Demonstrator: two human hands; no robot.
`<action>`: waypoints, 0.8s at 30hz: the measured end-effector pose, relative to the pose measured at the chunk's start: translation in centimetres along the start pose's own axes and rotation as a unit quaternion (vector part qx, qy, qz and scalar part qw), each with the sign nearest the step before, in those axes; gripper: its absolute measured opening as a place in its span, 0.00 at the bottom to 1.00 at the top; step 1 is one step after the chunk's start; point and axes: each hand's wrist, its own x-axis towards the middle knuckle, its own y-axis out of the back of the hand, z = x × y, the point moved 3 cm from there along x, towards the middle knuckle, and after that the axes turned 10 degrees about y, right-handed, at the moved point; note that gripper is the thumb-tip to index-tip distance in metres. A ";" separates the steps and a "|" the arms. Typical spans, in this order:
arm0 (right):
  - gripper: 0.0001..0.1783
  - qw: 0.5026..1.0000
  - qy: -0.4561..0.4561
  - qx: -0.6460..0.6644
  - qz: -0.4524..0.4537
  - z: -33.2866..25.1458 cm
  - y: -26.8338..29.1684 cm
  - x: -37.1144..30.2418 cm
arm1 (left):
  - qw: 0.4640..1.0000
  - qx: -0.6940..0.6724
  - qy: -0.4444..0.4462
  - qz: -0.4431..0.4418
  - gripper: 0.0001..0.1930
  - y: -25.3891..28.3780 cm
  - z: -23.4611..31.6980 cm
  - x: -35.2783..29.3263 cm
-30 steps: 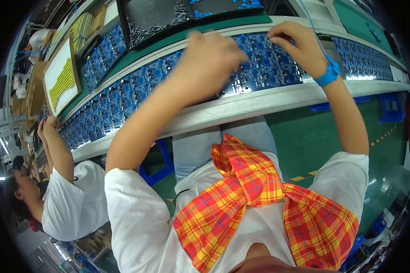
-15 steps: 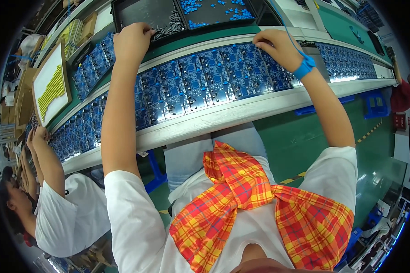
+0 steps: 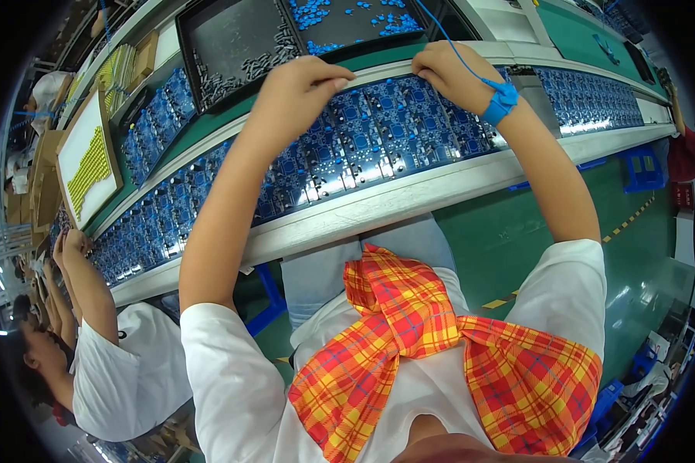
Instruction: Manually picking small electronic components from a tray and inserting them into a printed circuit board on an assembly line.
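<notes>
My left hand point(image 3: 301, 91) is over the far edge of a row of blue circuit boards point(image 3: 374, 127), thumb and fingers pinched together. Whatever it may hold is too small to make out. To its right, my right hand point(image 3: 454, 76) wears a blue wrist strap point(image 3: 501, 103) with a cord. Its fingers are curled to a pinch above the far edge of the boards, their contents hidden. Beyond my left hand lies a black tray point(image 3: 235, 50) of small black cylindrical parts. Small blue disc-shaped parts point(image 3: 314, 11) lie in the tray beside it.
A pale metal rail point(image 3: 347, 218) borders the boards on the near side. At the left stands a white board of yellow parts point(image 3: 91, 166), near more circuit boards point(image 3: 158, 127). A co-worker in a white shirt point(image 3: 127, 370) reaches to the line there. A blue stool point(image 3: 641, 168) stands on the right.
My left hand has moved right from the tray of black parts to above the circuit boards. My right hand has shifted slightly left, still pinched. The view has turned a little.
</notes>
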 end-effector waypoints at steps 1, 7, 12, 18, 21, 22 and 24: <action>0.05 1.000 -0.005 0.006 -0.004 0.0 0.0 0.1 | 1.000 -0.021 -0.004 -0.023 0.10 -0.6 0.5 0.1; 0.05 1.000 0.005 0.010 -0.012 0.2 -0.3 0.1 | 0.991 -0.034 0.055 -0.121 0.10 -1.8 2.5 0.5; 0.06 1.000 -0.026 -0.011 0.003 -0.1 -0.4 -0.4 | 0.986 -0.092 0.079 -0.116 0.10 -2.6 2.4 0.7; 0.06 0.997 -0.048 -0.018 -0.060 0.4 1.2 0.7 | 0.983 -0.120 0.081 -0.113 0.09 -3.3 2.5 0.9; 0.06 0.993 -0.085 -0.017 -0.083 1.2 3.5 2.5 | 0.985 -0.104 0.085 -0.111 0.09 -4.2 2.9 1.0; 0.07 0.991 -0.096 -0.025 -0.085 1.7 4.2 3.4 | 0.985 -0.098 0.087 -0.108 0.08 -4.6 3.1 1.1; 0.09 0.988 -0.119 -0.043 -0.088 2.6 5.1 5.1 | 0.992 -0.070 0.049 -0.095 0.08 -5.5 3.8 1.3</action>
